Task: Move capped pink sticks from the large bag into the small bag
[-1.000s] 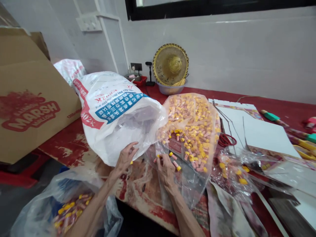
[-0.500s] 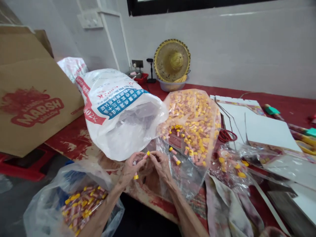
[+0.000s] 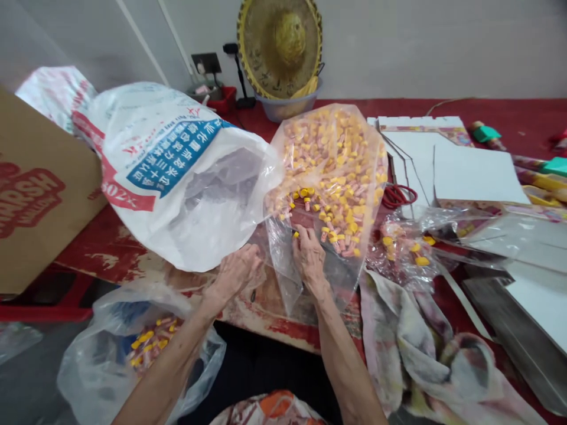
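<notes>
Near-left plastic bag [image 3: 95,348] holding yellow-capped tubes [image 3: 153,342], white sack [image 3: 177,236] beyond, left hand [image 3: 239,270] curled, grip hidden, right hand [image 3: 310,257] with fingertips at a yellow cap [image 3: 296,234], clamping unclear, clear bag [image 3: 278,133] of more tubes farther right.

Lean bare forearms [image 3: 348,360], orange-and-white patterned top [image 3: 277,406], dark cloth [image 3: 266,360] across the lap

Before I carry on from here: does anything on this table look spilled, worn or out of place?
Yes. The red tabletop is worn, its surface patchy along the near edge. A few yellow-capped pieces sit loose at the mouth of the clear bag, apart from the main heap, perhaps spilled.
</notes>
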The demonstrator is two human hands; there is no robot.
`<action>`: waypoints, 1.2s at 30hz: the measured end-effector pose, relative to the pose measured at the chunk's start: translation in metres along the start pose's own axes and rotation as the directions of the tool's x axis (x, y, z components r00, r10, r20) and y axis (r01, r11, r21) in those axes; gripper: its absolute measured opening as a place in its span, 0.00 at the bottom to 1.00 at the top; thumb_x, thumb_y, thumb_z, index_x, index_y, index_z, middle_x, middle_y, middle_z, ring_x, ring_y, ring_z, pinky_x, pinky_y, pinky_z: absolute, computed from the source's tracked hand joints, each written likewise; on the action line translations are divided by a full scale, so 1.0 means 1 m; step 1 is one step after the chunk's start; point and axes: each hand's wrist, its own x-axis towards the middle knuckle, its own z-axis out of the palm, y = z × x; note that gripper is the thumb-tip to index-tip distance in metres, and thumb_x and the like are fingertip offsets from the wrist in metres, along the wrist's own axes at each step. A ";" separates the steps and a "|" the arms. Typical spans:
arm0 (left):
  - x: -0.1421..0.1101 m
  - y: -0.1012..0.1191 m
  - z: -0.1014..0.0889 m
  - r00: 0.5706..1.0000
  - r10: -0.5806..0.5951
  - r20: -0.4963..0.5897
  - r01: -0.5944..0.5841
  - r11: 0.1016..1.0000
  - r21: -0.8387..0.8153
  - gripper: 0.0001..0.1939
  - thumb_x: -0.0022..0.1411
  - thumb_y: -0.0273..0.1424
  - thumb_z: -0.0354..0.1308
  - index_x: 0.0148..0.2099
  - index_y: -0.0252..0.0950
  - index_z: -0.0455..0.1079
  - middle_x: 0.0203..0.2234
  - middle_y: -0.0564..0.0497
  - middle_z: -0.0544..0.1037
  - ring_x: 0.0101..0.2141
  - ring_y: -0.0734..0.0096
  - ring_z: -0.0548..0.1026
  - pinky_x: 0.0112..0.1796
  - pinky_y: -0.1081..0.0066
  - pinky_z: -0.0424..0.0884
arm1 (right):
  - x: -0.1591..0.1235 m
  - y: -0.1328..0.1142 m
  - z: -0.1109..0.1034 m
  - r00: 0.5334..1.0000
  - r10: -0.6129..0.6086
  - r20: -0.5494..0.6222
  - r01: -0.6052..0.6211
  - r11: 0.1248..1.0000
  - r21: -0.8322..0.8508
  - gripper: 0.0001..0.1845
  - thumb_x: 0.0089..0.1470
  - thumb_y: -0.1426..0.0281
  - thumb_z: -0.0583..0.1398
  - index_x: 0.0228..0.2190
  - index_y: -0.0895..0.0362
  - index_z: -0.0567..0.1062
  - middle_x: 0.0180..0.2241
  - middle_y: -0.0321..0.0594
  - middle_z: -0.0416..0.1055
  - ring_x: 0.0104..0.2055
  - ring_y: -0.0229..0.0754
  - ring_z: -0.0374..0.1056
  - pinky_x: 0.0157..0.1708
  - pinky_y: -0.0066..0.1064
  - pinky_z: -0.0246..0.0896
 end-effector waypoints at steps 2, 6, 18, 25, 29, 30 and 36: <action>0.004 -0.002 -0.007 0.996 0.000 0.085 0.011 0.992 -0.123 0.07 0.65 0.38 0.60 0.42 0.42 0.75 0.30 0.53 0.78 0.34 0.64 0.78 0.38 0.70 0.71 | 0.001 0.003 0.002 0.999 -0.030 0.046 0.032 0.998 -0.044 0.19 0.67 0.76 0.54 0.53 0.55 0.77 0.44 0.45 0.74 0.40 0.44 0.69 0.36 0.32 0.56; -0.001 -0.001 -0.016 0.994 -0.056 0.090 0.086 0.919 -0.385 0.14 0.63 0.46 0.59 0.39 0.40 0.75 0.25 0.56 0.76 0.27 0.68 0.74 0.33 0.71 0.69 | -0.001 0.002 0.005 0.995 -0.067 0.074 0.073 0.994 -0.082 0.13 0.66 0.77 0.55 0.44 0.54 0.79 0.42 0.44 0.74 0.40 0.44 0.68 0.37 0.32 0.55; -0.011 0.011 0.008 0.978 -0.147 -0.151 0.080 0.921 -0.381 0.10 0.60 0.42 0.56 0.35 0.41 0.67 0.28 0.54 0.76 0.31 0.66 0.75 0.37 0.68 0.69 | 0.004 -0.011 -0.008 0.984 -0.008 -0.180 0.095 0.869 0.485 0.16 0.67 0.61 0.54 0.43 0.55 0.78 0.41 0.44 0.77 0.40 0.44 0.72 0.38 0.32 0.64; -0.034 0.024 -0.020 0.907 -0.364 -0.213 0.114 0.698 -0.707 0.21 0.58 0.52 0.62 0.40 0.39 0.71 0.29 0.53 0.78 0.30 0.67 0.77 0.32 0.71 0.72 | -0.021 -0.045 0.016 0.985 -0.033 0.168 -0.084 0.765 0.639 0.17 0.68 0.60 0.54 0.29 0.52 0.72 0.27 0.35 0.73 0.29 0.40 0.68 0.32 0.30 0.62; -0.050 0.037 -0.036 0.816 -0.480 -0.321 0.091 0.656 -0.749 0.24 0.58 0.54 0.65 0.41 0.38 0.71 0.22 0.57 0.73 0.21 0.72 0.70 0.23 0.74 0.66 | -0.030 -0.042 0.040 0.978 -0.146 0.152 0.069 0.903 0.424 0.13 0.68 0.65 0.54 0.30 0.52 0.71 0.32 0.38 0.73 0.32 0.42 0.68 0.32 0.31 0.59; -0.052 0.038 -0.038 0.803 -0.483 -0.348 0.082 0.668 -0.739 0.24 0.58 0.54 0.65 0.42 0.39 0.71 0.21 0.58 0.72 0.20 0.73 0.69 0.22 0.74 0.65 | -0.030 -0.041 0.043 0.977 -0.155 0.148 0.085 0.913 0.399 0.13 0.69 0.66 0.53 0.31 0.52 0.71 0.33 0.38 0.73 0.33 0.42 0.68 0.33 0.31 0.59; -0.045 0.017 -0.005 0.842 -0.311 -0.442 0.063 0.868 -0.492 0.16 0.65 0.48 0.57 0.41 0.41 0.71 0.31 0.52 0.77 0.32 0.65 0.77 0.35 0.69 0.73 | -0.030 -0.036 0.038 0.970 -0.196 0.146 0.114 0.893 0.436 0.14 0.70 0.67 0.51 0.31 0.52 0.69 0.30 0.36 0.71 0.33 0.42 0.68 0.36 0.32 0.60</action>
